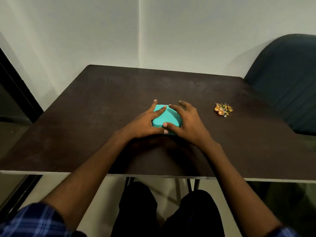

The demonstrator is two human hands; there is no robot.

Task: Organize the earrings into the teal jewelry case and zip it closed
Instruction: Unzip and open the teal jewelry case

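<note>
I see little done so far: the teal case (166, 117) sits closed mid-tabletop (102, 108), my left hand (145, 122) and right hand (184, 120) resting on it, fingers spread. The earrings (223, 109) lie heaped well apart, to the right. Opening, loading and zipping all remain.

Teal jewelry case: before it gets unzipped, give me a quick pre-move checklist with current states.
1. Teal fabric jewelry case flat on the dark brown table: ok.
2. Left hand steadying the case, fingers laid over its top: ok.
3. Right hand on the case, thumb at the near edge: ok.
4. Zipper pull located: cannot tell, hidden by the hands.
5. Case open for loading: not ok, lid looks closed.
6. Pile of gold earrings on the table, apart from the case on its right: ok.
</note>
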